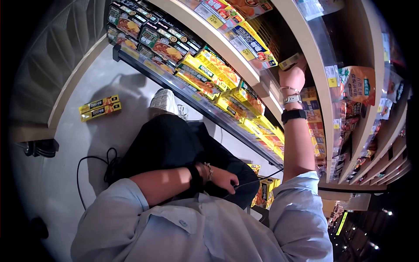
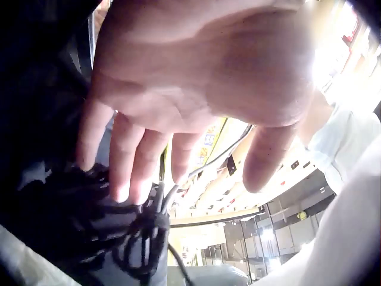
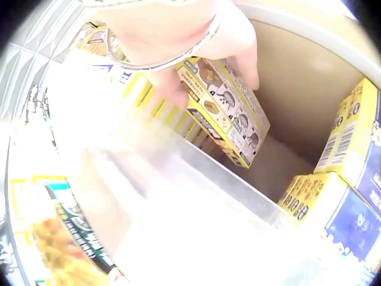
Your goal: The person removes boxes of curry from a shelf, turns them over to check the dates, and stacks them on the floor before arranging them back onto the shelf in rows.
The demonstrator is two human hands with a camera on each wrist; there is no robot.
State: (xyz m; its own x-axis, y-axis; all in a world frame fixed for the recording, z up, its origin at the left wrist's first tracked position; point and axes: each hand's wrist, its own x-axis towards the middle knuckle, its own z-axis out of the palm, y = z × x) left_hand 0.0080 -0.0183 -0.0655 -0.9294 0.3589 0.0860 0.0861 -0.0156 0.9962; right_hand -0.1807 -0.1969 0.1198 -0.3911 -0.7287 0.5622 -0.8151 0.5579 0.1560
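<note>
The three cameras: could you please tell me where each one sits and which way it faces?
Head: looks down past the shirt at the shelves, both arms showing.
Left wrist: faces the left hand, fingers relaxed above a black cable.
Right wrist: faces into the shelf, where the right hand grips a yellow box.
Head and right wrist views share that box.

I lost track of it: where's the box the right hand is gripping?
The box is in the right hand, raised into the upper shelf in the head view, beside the yellow-and-blue boxes stocked there.
</note>
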